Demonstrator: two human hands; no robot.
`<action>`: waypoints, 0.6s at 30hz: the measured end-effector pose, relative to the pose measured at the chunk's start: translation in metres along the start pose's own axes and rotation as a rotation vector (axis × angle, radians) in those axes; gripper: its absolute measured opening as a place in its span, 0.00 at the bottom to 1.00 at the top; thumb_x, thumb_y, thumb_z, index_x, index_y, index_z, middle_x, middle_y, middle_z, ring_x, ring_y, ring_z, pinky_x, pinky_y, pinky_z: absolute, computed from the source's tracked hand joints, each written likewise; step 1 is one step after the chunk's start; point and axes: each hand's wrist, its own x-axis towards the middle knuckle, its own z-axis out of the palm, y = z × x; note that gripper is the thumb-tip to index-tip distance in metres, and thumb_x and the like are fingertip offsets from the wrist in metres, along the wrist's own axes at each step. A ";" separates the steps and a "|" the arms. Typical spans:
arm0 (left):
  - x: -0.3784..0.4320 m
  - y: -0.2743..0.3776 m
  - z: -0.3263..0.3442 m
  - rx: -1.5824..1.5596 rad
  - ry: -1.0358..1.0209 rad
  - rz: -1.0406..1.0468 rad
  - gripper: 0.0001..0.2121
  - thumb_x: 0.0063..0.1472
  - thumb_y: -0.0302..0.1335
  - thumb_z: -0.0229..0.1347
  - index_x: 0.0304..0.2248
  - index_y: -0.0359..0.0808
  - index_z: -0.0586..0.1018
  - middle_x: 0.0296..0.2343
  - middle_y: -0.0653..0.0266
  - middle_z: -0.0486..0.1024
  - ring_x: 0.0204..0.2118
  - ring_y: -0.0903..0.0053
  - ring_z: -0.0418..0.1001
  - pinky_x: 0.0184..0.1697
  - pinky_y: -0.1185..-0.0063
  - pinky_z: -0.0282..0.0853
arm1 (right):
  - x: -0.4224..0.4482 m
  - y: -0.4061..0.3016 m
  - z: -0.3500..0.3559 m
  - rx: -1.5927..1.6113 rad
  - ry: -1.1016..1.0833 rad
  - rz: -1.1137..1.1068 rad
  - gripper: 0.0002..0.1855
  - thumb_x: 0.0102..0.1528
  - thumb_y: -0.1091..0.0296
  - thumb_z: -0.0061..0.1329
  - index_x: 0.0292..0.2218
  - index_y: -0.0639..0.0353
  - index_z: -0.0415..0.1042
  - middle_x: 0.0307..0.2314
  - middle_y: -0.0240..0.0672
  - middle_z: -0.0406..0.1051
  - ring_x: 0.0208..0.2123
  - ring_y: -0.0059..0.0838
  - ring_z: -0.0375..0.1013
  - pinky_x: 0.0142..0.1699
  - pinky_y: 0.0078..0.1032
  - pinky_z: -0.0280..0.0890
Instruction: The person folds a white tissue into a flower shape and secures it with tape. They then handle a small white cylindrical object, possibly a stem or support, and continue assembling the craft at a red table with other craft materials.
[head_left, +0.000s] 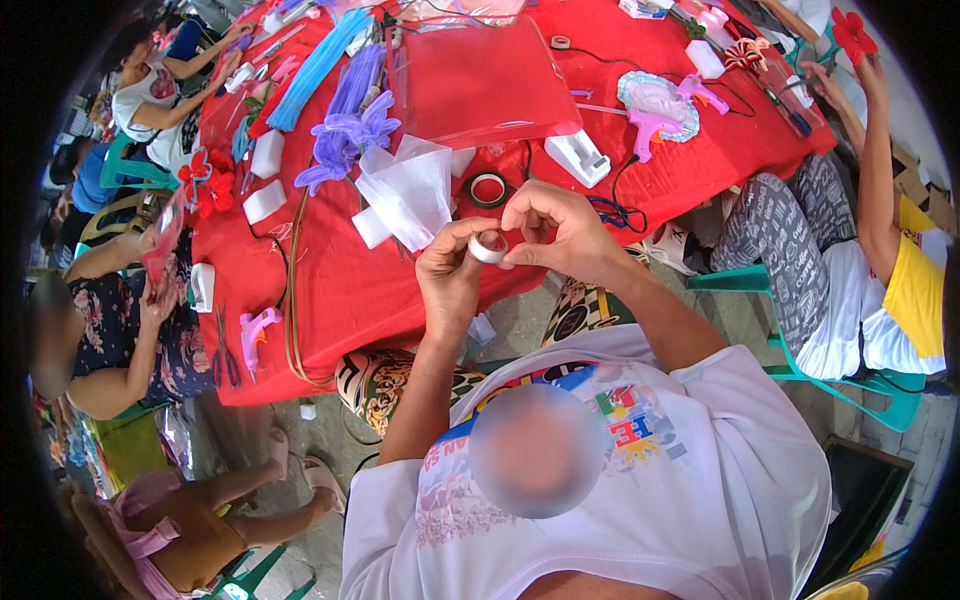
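My left hand (450, 274) holds a small roll of white tape (487, 249) upright between thumb and fingers, near the table's front edge. Against the roll's right side are the thumb and fingertips of my right hand (562, 229); whether they pinch a loose tape end is too small to tell. Just beyond my hands lies a roll of dark green tape (487, 190). Left of it, sheets of white translucent wrap (409, 191) lie by a purple pipe-cleaner flower (352, 139). A white tape dispenser (579, 157) rests to the right.
The red-covered table (345, 255) carries pink glue guns (649, 133), trailing cords, white foam blocks (265, 201), scissors (223, 352), clear plastic sheets (487, 82) and blue pipe cleaners (319, 71). Other people sit left and right; one raised hand (870, 75) holds a red flower (853, 36).
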 end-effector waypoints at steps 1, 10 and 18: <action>-0.001 -0.001 0.004 -0.027 0.043 -0.005 0.08 0.60 0.13 0.49 0.38 0.30 0.76 0.33 0.65 0.76 0.34 0.83 0.74 0.36 0.84 0.72 | -0.001 -0.001 0.003 -0.071 0.036 -0.043 0.19 0.41 0.72 0.63 0.34 0.57 0.68 0.29 0.28 0.66 0.29 0.19 0.70 0.33 0.19 0.65; -0.008 0.004 0.004 -0.144 -0.067 -0.148 0.11 0.60 0.16 0.51 0.43 0.30 0.72 0.33 0.65 0.75 0.33 0.82 0.74 0.33 0.83 0.72 | -0.001 0.000 0.012 -0.166 0.152 -0.243 0.13 0.44 0.82 0.53 0.33 0.59 0.69 0.31 0.34 0.67 0.29 0.29 0.71 0.31 0.22 0.66; -0.007 0.039 -0.008 -0.028 -0.268 -0.339 0.13 0.59 0.20 0.52 0.44 0.31 0.71 0.33 0.63 0.74 0.29 0.84 0.73 0.27 0.84 0.72 | 0.002 -0.007 0.000 -0.428 0.075 -0.412 0.14 0.39 0.86 0.52 0.31 0.61 0.71 0.27 0.34 0.69 0.28 0.31 0.71 0.29 0.24 0.66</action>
